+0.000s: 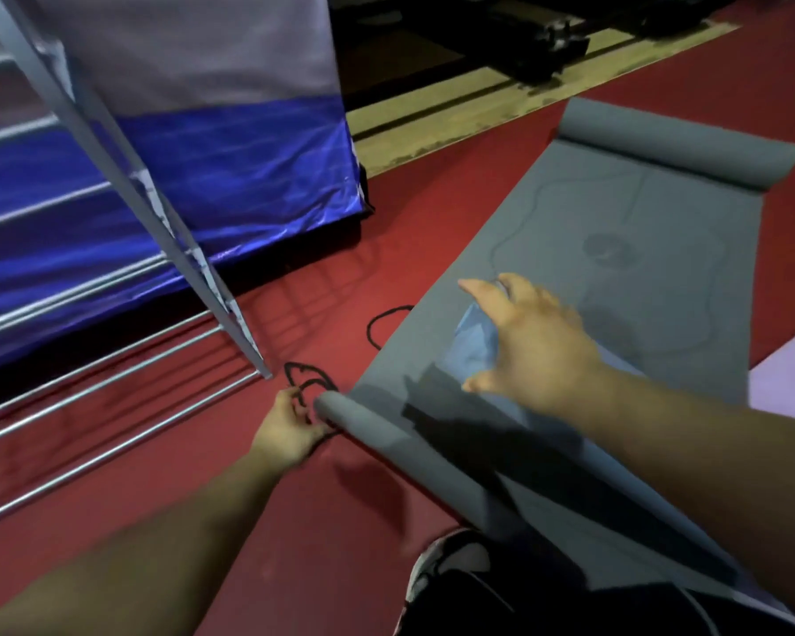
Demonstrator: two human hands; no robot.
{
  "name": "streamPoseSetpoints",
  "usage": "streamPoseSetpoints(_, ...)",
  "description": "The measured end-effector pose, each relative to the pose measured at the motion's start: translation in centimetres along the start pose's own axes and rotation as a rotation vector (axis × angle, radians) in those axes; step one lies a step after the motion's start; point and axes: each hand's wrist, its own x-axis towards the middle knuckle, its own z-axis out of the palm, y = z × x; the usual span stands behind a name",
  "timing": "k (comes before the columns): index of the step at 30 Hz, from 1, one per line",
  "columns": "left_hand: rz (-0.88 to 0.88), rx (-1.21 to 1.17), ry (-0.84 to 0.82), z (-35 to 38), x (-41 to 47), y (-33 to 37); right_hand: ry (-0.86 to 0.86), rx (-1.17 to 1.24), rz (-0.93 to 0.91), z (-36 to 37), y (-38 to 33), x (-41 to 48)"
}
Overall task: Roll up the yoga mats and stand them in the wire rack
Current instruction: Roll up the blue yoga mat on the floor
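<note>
Two hands work at the near end of a long grey yoga mat (593,231) that lies diagonally on the red floor (317,521) from the lower centre to the upper right of the frame. The left hand (290,429), fingers curled, pinches a thin black cord (311,383) right at the end of the mat's near roll (386,438). The right hand (531,346) is spread wide over a crumpled light blue sheet (476,332) on the mat; whether it touches is unclear.

Little looks done: only a slim roll at the near edge and a thicker far roll (680,149) at the upper right, with the middle flat. The rolling, perhaps tying, and standing it up all remain.

The wire rack (111,387) of silver metal rods with a grey slanted post fills the left of the frame and shows no mat. The blue sheet and the curled far end probably hinder a clean roll. Behind the rack hangs a blue and white fabric cover (230,176); a dark shoe (450,562) sits at the bottom, and a pale lilac surface (790,369) at the right edge.
</note>
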Motion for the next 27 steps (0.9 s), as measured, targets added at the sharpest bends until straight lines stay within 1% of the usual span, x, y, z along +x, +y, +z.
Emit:
streamPoseSetpoints(2,-0.046,-0.01,-0.019,0.5,1.1,-2.5,-0.038,-0.035,-0.022,2.3,0.2,-0.2)
streamPoseSetpoints(4,-0.067,-0.007,-0.033,1.2,2.1,-4.6,-0.073,-0.019,-0.045,3.6,0.8,-0.5)
streamPoseSetpoints(6,-0.145,0.068,-0.055,1.7,2.7,-6.7,-0.077,-0.003,-0.057,3.9,0.9,-0.6)
streamPoseSetpoints(8,-0.224,0.181,-0.045,2.4,4.2,-10.3,-0.071,0.001,-0.071,4.1,0.7,-0.6)
streamPoseSetpoints(11,-0.285,0.315,0.011,2.8,4.4,-12.5,-0.093,0.006,-0.105,4.2,0.4,-0.9)
streamPoseSetpoints(13,-0.291,0.366,0.003,2.6,2.3,-10.3,-0.107,0.015,-0.118,4.3,0.5,-1.2)
streamPoseSetpoints(15,-0.294,0.315,0.032,2.3,1.2,-8.5,-0.096,0.017,-0.126,4.1,0.6,-1.4)
streamPoseSetpoints(19,-0.234,0.005,0.164,0.9,-0.3,-4.2,-0.08,0.053,-0.121,2.8,1.1,-2.0)
streamPoseSetpoints(20,-0.206,-0.047,0.202,0.4,-0.8,-2.8,-0.075,0.068,-0.117,2.3,1.4,-2.2)
streamPoseSetpoints(22,-0.121,-0.074,0.268,-0.4,-1.7,0.6,-0.053,0.116,-0.105,0.9,2.1,-2.6)
streamPoseSetpoints(27,0.146,-0.131,0.304,-0.9,-4.6,11.1,-0.004,0.246,-0.044,-3.4,3.9,-4.7)
